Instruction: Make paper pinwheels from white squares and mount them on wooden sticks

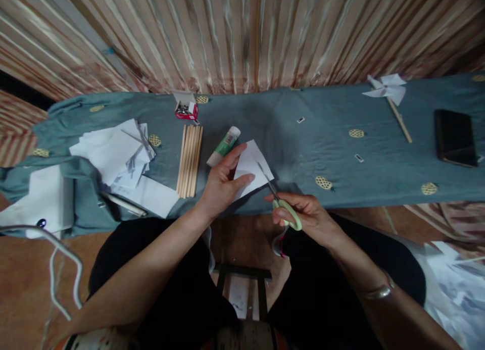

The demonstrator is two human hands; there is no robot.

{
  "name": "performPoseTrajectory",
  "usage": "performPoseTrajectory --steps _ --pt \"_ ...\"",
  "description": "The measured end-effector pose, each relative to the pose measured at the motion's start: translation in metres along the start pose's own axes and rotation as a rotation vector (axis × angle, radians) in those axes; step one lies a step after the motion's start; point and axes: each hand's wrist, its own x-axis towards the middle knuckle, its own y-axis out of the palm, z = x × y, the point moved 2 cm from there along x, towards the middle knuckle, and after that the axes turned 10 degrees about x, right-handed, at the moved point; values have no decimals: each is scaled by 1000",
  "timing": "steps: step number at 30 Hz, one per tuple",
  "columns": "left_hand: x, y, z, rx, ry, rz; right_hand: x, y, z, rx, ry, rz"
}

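A small white square of paper point(250, 160) is held by my left hand point(223, 181), with the thumb on top and the fingers along its upper left edge. My right hand point(299, 211) grips scissors point(290, 213) by their pale green handles. Their blades lie over the paper's right part, pointing up and left; I cannot make out whether they are cutting into it. Just beyond my left fingers lies a green and white glue stick point(224, 147). To its left, several wooden sticks point(190, 160) are lined up side by side.
A pile of white paper pieces point(109, 150) lies at the left, near a white device point(51, 198) and a pen point(125, 204). A red box of small metal pieces point(185, 109) stands open at the back. A paper pinwheel point(390, 90) on a stick and a dark phone point(455, 137) lie right.
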Motion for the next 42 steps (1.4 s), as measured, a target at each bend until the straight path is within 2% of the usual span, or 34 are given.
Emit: performPoseTrajectory --steps 8,18,27,35,42 --pt "-5 9 -1 -90 -91 129 -1 -5 -3 -29 -11 -27" --pt "-5 10 0 -121 -104 137 1 2 1 -10 -11 -61" --pt "-12 18 -6 -189 -231 169 1 3 3 -59 -27 -50" --pt "-10 17 -4 -182 -178 196 -3 -1 5 -51 -17 -39" --pt "-12 19 -5 -167 -221 215 -3 -4 1 -40 -27 -47"
